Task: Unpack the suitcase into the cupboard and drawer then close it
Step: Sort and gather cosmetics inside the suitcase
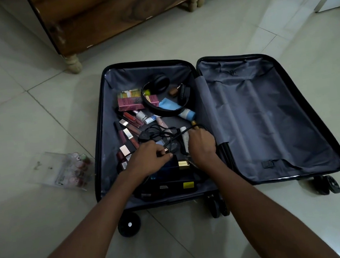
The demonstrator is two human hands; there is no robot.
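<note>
Black cables (161, 135) under both hands, suitcase (269, 106) open

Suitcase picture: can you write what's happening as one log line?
suitcase: open on floor | left hand: pinching small gold-capped thing | right hand: gripping black cable | headphones: still inside

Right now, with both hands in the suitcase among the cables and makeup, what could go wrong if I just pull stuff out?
Two likely snags. The black cable lies tangled over the lip gloss tubes and small bottles, so lifting it in your right hand could drag them out or scatter them. The left hand pinches a small gold-tipped item beside the blue bottle; a hard tug might knock that bottle over.
</note>
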